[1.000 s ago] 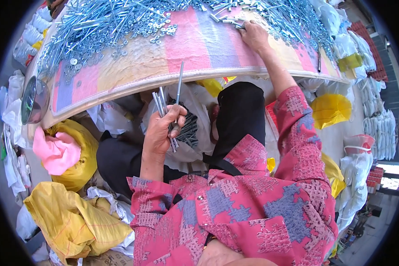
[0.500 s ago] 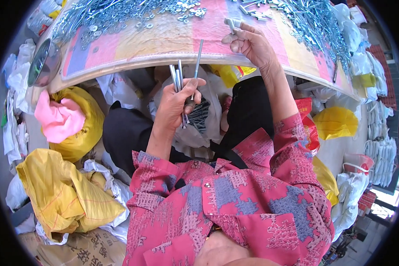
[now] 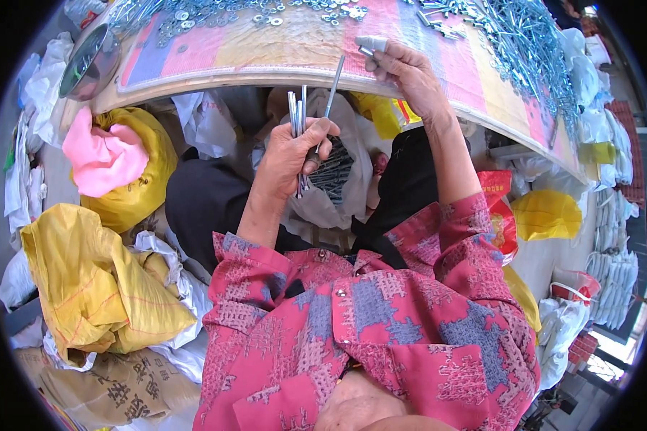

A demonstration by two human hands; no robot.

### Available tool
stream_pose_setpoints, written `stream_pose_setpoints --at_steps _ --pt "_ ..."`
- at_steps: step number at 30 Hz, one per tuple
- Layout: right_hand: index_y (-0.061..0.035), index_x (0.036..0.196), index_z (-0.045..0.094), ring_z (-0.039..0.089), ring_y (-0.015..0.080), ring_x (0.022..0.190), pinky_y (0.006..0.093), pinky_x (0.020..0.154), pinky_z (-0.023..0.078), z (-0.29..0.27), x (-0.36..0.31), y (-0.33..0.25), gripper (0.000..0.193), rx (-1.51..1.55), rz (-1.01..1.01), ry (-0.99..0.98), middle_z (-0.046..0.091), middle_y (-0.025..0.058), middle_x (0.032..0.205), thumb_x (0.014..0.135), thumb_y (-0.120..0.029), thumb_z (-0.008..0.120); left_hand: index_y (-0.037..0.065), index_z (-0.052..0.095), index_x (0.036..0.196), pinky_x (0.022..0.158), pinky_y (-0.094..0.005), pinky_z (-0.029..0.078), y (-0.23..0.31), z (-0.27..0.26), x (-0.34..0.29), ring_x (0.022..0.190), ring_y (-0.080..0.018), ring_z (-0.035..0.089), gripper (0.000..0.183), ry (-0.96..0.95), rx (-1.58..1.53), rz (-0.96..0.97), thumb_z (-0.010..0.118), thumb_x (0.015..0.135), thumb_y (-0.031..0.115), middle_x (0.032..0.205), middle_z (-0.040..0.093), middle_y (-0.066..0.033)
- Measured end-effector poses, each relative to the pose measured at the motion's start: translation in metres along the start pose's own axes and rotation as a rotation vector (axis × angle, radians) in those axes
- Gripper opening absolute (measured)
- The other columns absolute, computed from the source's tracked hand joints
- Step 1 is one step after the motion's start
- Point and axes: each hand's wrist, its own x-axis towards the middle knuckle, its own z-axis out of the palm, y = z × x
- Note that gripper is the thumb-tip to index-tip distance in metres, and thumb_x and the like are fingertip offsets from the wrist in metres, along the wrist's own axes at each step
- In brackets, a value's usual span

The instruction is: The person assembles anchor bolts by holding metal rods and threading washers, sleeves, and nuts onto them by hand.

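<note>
My left hand [image 3: 296, 154] is closed round several long silver bolts [image 3: 295, 111], held upright in a bunch over my lap. One thinner rod [image 3: 336, 86] leans out from its thumb and forefinger, tip up and to the right. Over the table's near edge, my right hand [image 3: 410, 75] pinches a short silver metal sleeve [image 3: 367, 50]; its fingertips partly hide it, so I cannot tell whether there is more than one. The rod's tip is close to the sleeve, with a small gap between. Below my left hand, an open whitish bag [image 3: 363, 161] holds many dark bolts [image 3: 331, 176].
Washers [image 3: 273, 13] and heaps of bolts [image 3: 528, 54] cover the far part of the striped table [image 3: 244, 54]. A dark bowl [image 3: 90, 65] sits at its left corner. Yellow sacks [image 3: 101, 280], a pink cloth [image 3: 104, 154] and a red bag [image 3: 499, 215] lie around my legs.
My right hand has come slightly nearer and down with the sleeve, toward the rod tip. The rod in my left hand has shifted right and up. The whole view has shifted a little.
</note>
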Motion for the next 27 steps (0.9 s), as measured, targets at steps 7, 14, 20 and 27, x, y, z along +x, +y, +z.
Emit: stream_pose_setpoints --at_steps 7,14,20,27 --pt "-0.0048 0.083 0.066 0.042 0.0013 0.064 0.0184 0.057 0.033 -0.002 0.001 -0.013 0.020 -0.336 -0.104 -0.163 0.053 -0.0057 0.070 0.094 -0.021 0.060 -0.001 0.065 0.089 0.037 -0.0170 0.024 -0.001 -0.005 -0.006 0.042 -0.0016 0.035 0.025 -0.070 0.105 -0.017 0.059 0.095 0.023 0.059 0.052 0.0011" --pt "-0.0077 0.079 0.059 0.037 0.0031 0.064 0.0208 0.057 0.030 0.023 0.014 -0.021 0.030 -0.504 0.027 -0.079 0.045 -0.0060 0.068 0.096 -0.032 0.054 0.000 0.065 0.085 0.038 -0.0170 0.026 0.005 -0.013 -0.006 0.045 -0.0019 0.039 0.023 -0.030 -0.007 0.047 0.059 0.094 0.020 0.059 0.050 0.0024" --pt "-0.0073 0.083 0.060 0.038 0.0041 0.061 0.0210 0.055 0.029 0.038 0.016 -0.024 0.030 -0.339 0.135 -0.111 0.047 -0.0051 0.067 0.095 -0.034 0.053 -0.001 0.064 0.085 0.037 -0.0180 0.025 0.008 -0.018 -0.009 0.042 -0.0021 0.036 0.023 -0.010 0.014 0.070 0.057 0.094 0.019 0.056 0.047 0.0035" --pt "-0.0002 0.111 0.063 0.054 0.0062 0.074 0.0233 0.068 0.047 0.039 0.033 0.007 0.028 -1.205 -0.938 -0.286 0.059 0.0015 0.085 0.093 -0.022 0.060 -0.001 0.065 0.086 0.036 -0.0186 0.024 0.012 -0.020 -0.009 0.040 -0.0025 0.035 0.023 -0.008 0.050 0.058 0.058 0.094 0.020 0.055 0.048 0.0027"
